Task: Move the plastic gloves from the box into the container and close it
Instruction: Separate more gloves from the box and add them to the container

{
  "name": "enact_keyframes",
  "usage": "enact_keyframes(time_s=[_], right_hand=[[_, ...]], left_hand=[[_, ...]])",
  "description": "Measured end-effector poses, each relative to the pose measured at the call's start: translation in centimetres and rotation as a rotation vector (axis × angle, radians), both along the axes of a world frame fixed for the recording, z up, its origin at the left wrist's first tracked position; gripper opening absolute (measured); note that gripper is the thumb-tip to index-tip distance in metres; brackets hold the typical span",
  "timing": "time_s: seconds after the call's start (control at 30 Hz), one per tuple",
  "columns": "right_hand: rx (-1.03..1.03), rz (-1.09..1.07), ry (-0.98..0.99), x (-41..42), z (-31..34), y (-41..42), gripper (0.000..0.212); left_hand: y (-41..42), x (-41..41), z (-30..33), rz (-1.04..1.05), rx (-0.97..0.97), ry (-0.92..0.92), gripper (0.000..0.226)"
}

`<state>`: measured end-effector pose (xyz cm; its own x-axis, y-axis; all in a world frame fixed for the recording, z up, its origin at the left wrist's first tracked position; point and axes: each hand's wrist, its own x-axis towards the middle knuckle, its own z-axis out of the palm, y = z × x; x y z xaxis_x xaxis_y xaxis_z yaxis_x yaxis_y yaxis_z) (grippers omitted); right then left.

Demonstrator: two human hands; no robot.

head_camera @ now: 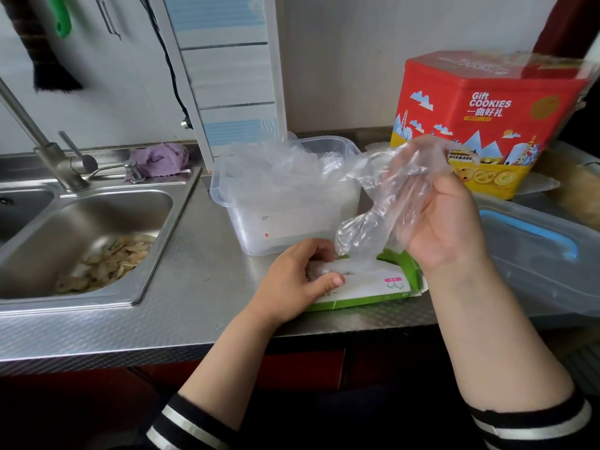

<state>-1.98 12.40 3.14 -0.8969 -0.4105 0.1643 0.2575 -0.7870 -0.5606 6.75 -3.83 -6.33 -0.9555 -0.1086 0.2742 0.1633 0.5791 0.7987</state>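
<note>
A flat green-and-white glove box (373,287) lies on the steel counter near its front edge. My left hand (298,277) rests on the box's left end, fingers curled around its opening and the gloves showing there. My right hand (438,222) is raised above the box and grips a bunch of clear plastic gloves (386,193) that trails down to the box. Behind the box stands a clear plastic container (285,216), open, with crumpled clear gloves (276,164) piled above its rim. Its clear lid with a blue handle (532,245) lies to the right.
A red and yellow cookie tin (480,125) stands at the back right. To the left is a steel sink (97,222) with peel scraps in it, a tap (52,151) and a purple cloth (159,157). The counter edge (130,345) runs across the front.
</note>
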Motion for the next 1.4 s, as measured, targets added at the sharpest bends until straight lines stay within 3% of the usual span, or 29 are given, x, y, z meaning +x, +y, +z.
enact_keyframes(time_s=[0.07,0.17,0.27,0.43,0.53,0.7,0.77,0.9,1.07,1.2,1.4], right_hand=[[-0.014,0.015,-0.037,-0.1,0.2,-0.2,0.03],[0.123,-0.025,-0.016,-0.2,-0.2,-0.7,0.028],[0.256,0.012,-0.036,0.1,-0.7,-1.5,0.026],[0.288,0.107,-0.045,1.1,-0.7,-2.3,0.028],[0.354,0.104,-0.03,1.7,-0.6,-2.3,0.035],[0.51,0.212,0.13,2.3,-0.3,-1.5,0.066],[0.597,0.18,0.224,2.5,-0.6,-1.4,0.054],[0.624,0.015,0.174,2.4,-1.1,-1.5,0.009],[0.759,-0.113,0.232,1.6,-0.9,-1.0,0.021],[0.831,-0.192,0.354,1.4,-0.1,-1.9,0.01],[1.009,-0.353,0.56,0.1,1.5,-3.9,0.018]], left_hand=[[0.3,0.3,0.9,-0.022,0.107,0.032,0.055],[0.9,0.6,3.5,-0.049,0.345,0.107,0.084],[1.5,0.0,6.3,-0.062,0.477,0.028,0.072],[1.7,-1.6,7.7,0.086,0.455,-0.023,0.042],[1.7,-2.1,8.2,0.129,0.44,0.014,0.043],[1.8,-2.2,9.3,0.191,0.438,0.137,0.037],[1.7,-2.2,9.8,0.189,0.434,0.172,0.029],[0.8,-2.1,10.4,0.23,0.432,0.188,0.027],[0.0,-1.7,10.8,0.254,0.505,0.135,0.038],[-0.3,-2.0,10.8,0.269,0.588,0.135,0.033],[-0.4,-2.1,11.4,0.28,0.673,0.173,0.028]])
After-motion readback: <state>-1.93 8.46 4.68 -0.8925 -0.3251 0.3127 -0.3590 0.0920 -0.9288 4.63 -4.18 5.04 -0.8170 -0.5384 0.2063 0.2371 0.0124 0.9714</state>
